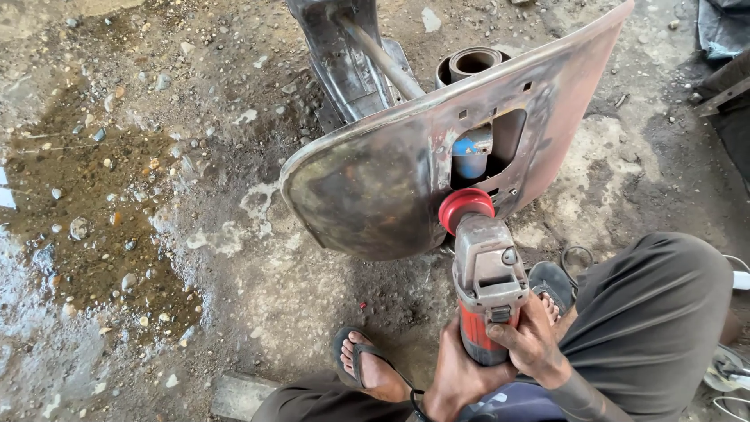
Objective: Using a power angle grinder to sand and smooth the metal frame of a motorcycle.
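Both hands wrap the red-and-grey grinder (488, 293) low in the view: the left hand (457, 375) cups its rear end from below, and the right hand (531, 340) closes its fingers over the red body. Its red disc (466, 208) touches the lower edge of the rusty metal panel (406, 176), just beside the rectangular cutout. Judged from here, the disc could snag that cutout's edge and kick the tool back toward the sandalled foot (367, 361) close below; the panel, leaning on a steel stand (351, 55), may slip. Counted: one grinder, one panel, one pipe (471, 62) behind, two hands, one puddle (70, 195).
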